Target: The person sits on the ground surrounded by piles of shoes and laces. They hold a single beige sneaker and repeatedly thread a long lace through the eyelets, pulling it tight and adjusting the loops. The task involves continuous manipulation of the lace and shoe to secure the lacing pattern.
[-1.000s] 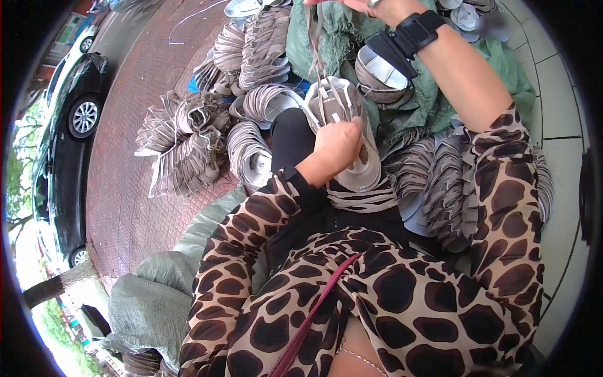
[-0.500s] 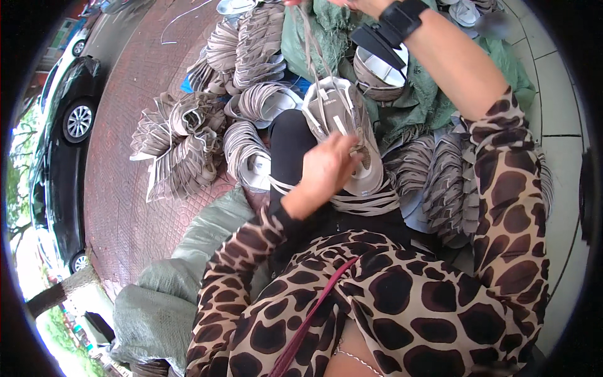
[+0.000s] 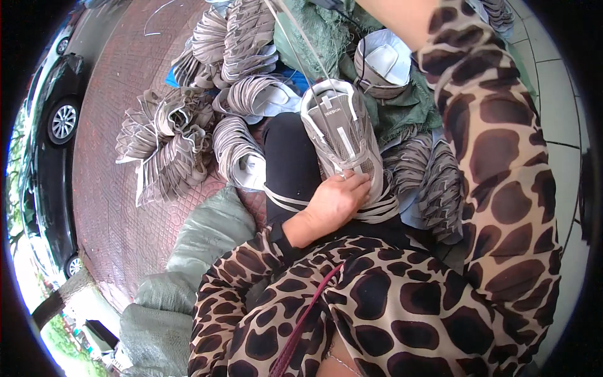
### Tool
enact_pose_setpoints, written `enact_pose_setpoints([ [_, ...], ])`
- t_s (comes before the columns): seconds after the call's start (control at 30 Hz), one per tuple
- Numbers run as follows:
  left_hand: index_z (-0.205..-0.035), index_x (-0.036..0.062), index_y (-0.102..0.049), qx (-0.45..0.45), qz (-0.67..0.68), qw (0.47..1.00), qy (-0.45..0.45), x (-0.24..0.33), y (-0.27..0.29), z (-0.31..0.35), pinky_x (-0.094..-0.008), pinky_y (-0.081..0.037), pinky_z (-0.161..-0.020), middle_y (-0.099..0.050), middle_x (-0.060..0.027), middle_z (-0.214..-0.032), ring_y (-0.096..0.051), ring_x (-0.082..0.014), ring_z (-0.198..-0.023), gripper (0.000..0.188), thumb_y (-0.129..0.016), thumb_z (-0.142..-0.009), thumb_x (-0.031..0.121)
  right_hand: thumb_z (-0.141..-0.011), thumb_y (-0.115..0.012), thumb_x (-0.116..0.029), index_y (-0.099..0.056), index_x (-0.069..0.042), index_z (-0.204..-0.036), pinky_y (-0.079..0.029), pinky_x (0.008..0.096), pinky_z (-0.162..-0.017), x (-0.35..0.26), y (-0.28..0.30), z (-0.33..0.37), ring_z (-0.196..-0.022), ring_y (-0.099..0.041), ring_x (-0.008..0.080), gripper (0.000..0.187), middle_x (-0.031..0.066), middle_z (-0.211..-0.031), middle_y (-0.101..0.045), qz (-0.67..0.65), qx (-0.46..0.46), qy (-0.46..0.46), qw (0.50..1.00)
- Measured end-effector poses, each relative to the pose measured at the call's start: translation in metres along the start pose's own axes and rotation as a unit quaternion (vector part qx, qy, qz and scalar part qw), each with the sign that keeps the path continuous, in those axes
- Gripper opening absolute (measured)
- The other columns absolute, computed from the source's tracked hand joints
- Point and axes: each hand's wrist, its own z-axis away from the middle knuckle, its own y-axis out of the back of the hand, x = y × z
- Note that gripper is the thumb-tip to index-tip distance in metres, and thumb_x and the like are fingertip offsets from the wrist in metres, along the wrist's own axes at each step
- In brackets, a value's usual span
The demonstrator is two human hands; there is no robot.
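Observation:
A grey-beige shoe upper (image 3: 339,119) with white trim lies on my lap, its open collar pointing away from me. My left hand (image 3: 339,201) is closed on its toe end, fingertips pressed at the lower lacing. From the upper, two pale shoelace ends (image 3: 308,47) stretch tight past the top edge of the view. My right forearm reaches far forward in a patterned sleeve (image 3: 502,157); the right hand lies beyond the top edge. More pale laces (image 3: 380,210) hang in a bundle across my thigh, close to my left hand.
Stacks of nested shoe uppers (image 3: 242,154) stand on the red paving to the left, with more stacks (image 3: 440,188) at right. A single upper (image 3: 383,66) rests on green woven sacking (image 3: 408,113) ahead. A grey-green sack (image 3: 210,232) lies at left; a black car (image 3: 56,163) is parked beyond.
My right hand has pulled the laces up and away, out of view, and they are now taut. My left hand has moved down and settled on the toe end of the upper.

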Motion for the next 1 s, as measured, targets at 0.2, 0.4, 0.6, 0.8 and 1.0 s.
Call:
enact_pose_setpoints([
  [0.2,-0.094,0.0035,-0.063,0.129,0.095,0.956,0.246,-0.024,0.02,0.002,-0.0333,-0.052,-0.061,-0.06,-0.0101,-0.082,-0.065,-0.0236,-0.071,0.015,-0.07,-0.082,0.003,-0.094,-0.046,-0.01,-0.063,0.008,-0.095,-0.062,0.0409,-0.063,-0.063,0.015,0.049,-0.071,-0.07,0.0316,0.024,0.0207,-0.074,-0.066,-0.424,-0.012,-0.093,0.901],
  [0.4,-0.092,0.005,-0.062,0.113,0.008,0.977,0.181,-0.021,0.013,-0.006,-0.0383,-0.051,-0.062,-0.059,-0.0097,-0.084,-0.063,-0.0289,-0.073,0.011,-0.068,-0.083,0.007,-0.096,-0.042,-0.017,-0.064,0.006,-0.092,-0.058,0.0365,-0.058,-0.107,0.032,0.072,-0.06,-0.067,0.0266,0.032,0.0168,-0.068,-0.067,-0.451,0.034,-0.228,0.862],
  [0.6,-0.09,0.005,-0.059,0.14,0.061,0.957,0.245,-0.013,0.01,-0.01,-0.0424,-0.05,-0.066,-0.056,-0.0124,-0.085,-0.061,-0.0341,-0.078,0.01,-0.065,-0.084,0.008,-0.094,-0.045,-0.017,-0.066,0.005,-0.089,-0.056,0.0312,-0.057,-0.13,0.046,0.095,-0.059,-0.067,0.0228,0.031,0.0156,-0.071,-0.069,-0.281,0.07,-0.124,0.949],
  [0.8,-0.095,0.0034,-0.059,0.111,0.069,0.958,0.255,-0.012,0.015,0.005,-0.0385,-0.05,-0.065,-0.057,-0.0113,-0.084,-0.06,-0.029,-0.073,0.017,-0.069,-0.082,0.007,-0.095,-0.044,-0.017,-0.065,0.006,-0.09,-0.055,0.0314,-0.055,-0.14,0.053,0.111,-0.06,-0.067,0.0207,0.031,0.0147,-0.068,-0.067,-0.388,0.084,-0.213,0.893],
  [1.0,-0.096,0.004,-0.059,0.125,-0.034,0.977,0.171,-0.021,0.008,-0.001,-0.0373,-0.051,-0.065,-0.057,-0.0121,-0.084,-0.061,-0.031,-0.075,0.019,-0.07,-0.081,0.004,-0.096,-0.045,-0.019,-0.064,0.006,-0.091,-0.055,0.0308,-0.053,-0.138,0.054,0.122,-0.057,-0.064,0.0204,0.031,0.0139,-0.067,-0.065,-0.452,0.096,-0.21,0.862],
])
